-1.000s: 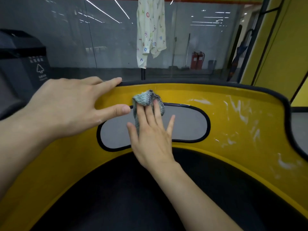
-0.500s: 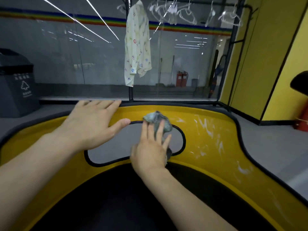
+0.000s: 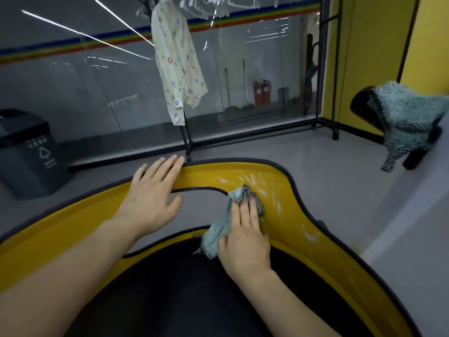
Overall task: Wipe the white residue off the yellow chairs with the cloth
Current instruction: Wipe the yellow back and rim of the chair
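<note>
A yellow chair (image 3: 73,222) with a black rim and black seat fills the lower view; its backrest has a long oval cutout. White residue (image 3: 252,182) streaks the yellow backrest right of the cutout, with more residue (image 3: 309,235) lower on the right side. My right hand (image 3: 245,237) presses a teal cloth (image 3: 218,229) flat against the backrest, just below the upper streaks, fingers straight. My left hand (image 3: 151,198) rests open on the top of the backrest, fingers reaching the black rim.
A second teal cloth (image 3: 408,117) is draped over a dark chair back at the far right. A dark recycling bin (image 3: 26,154) stands at left. A clothes rack base (image 3: 267,135) and a hanging shirt (image 3: 177,66) stand before the glass wall behind the chair.
My right hand has slid the cloth rightward off the cutout onto the streaked yellow surface. The view has tilted up and shifted right; my left hand stays on the backrest top.
</note>
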